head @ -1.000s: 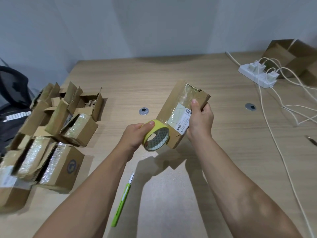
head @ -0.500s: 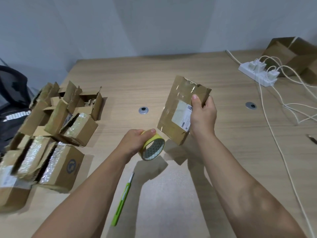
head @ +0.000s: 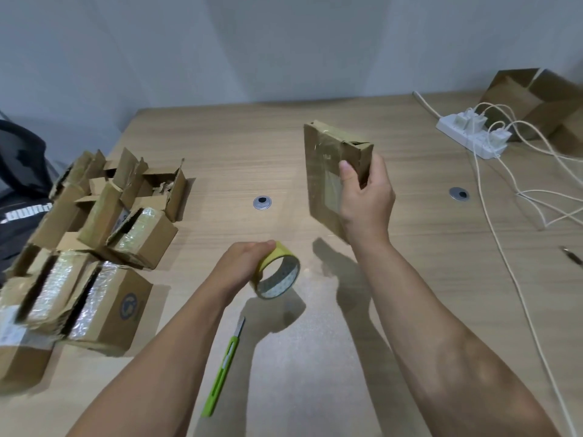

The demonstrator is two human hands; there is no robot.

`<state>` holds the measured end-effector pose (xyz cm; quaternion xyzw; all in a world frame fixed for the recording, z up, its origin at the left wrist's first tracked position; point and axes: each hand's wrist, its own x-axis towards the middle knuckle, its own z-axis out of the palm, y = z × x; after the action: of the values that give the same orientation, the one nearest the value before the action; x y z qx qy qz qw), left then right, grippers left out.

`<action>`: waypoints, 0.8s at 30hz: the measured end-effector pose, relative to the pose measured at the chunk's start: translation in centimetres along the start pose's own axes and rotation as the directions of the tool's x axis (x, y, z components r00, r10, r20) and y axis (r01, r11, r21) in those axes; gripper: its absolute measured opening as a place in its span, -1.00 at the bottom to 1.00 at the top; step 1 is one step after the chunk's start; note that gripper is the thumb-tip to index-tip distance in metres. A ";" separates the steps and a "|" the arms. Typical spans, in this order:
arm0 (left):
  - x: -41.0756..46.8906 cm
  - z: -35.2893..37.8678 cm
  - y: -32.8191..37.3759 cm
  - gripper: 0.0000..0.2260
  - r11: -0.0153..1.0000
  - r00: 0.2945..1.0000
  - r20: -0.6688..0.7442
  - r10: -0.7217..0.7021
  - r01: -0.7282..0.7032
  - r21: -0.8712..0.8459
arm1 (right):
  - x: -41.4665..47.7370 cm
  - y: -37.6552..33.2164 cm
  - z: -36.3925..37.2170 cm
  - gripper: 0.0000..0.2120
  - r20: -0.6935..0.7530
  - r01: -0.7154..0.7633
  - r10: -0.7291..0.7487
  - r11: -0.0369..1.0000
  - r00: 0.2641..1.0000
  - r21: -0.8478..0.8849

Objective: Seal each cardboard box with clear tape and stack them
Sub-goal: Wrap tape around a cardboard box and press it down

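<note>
My right hand (head: 366,197) grips a flat cardboard box (head: 328,165) by its right edge and holds it upright above the table, taped face toward me. Glossy clear tape covers its front, and a pale label shows beside my thumb. Lower and to the left, my left hand (head: 243,266) holds a roll of tape (head: 279,274) with a yellow-green core just above the tabletop. Box and roll are apart.
A pile of small cardboard boxes (head: 91,234), some open, fills the table's left side. A green utility knife (head: 224,361) lies near the front edge. A white power strip (head: 470,134) with trailing cables and a large open box (head: 542,102) sit far right.
My right hand has lifted the box up and right and turned it upright. My left hand has lowered the tape roll away from the box.
</note>
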<state>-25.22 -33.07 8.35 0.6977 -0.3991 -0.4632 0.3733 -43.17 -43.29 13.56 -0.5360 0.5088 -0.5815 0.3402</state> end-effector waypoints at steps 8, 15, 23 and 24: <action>0.6 -1.3 0.1 -0.57 0.999 0.999 0.044 0.033 -0.034 0.034 | 0.1 -0.7 0.5 -0.86 0.021 -0.016 0.015 0.999 1.000 0.045; 0.1 0.1 -1.1 -0.35 0.982 0.991 0.033 0.130 -0.124 -0.143 | 0.7 -0.9 0.3 -0.89 -0.018 -0.131 0.137 0.970 0.990 0.207; 0.9 1.1 -2.5 -0.39 0.991 0.995 -0.082 0.058 -0.048 0.123 | 1.1 -0.8 0.3 -0.93 -0.008 -0.214 0.228 0.924 0.974 0.315; 1.2 1.0 -2.5 -0.39 0.987 0.993 -0.100 0.065 -0.049 0.156 | 1.1 -0.9 0.3 -0.93 -0.014 -0.231 0.250 0.913 0.968 0.336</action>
<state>-25.34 -33.28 5.43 0.7360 -0.4330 -0.3830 0.3523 -42.96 -44.13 14.72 -0.3878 0.4752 -0.6272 0.4800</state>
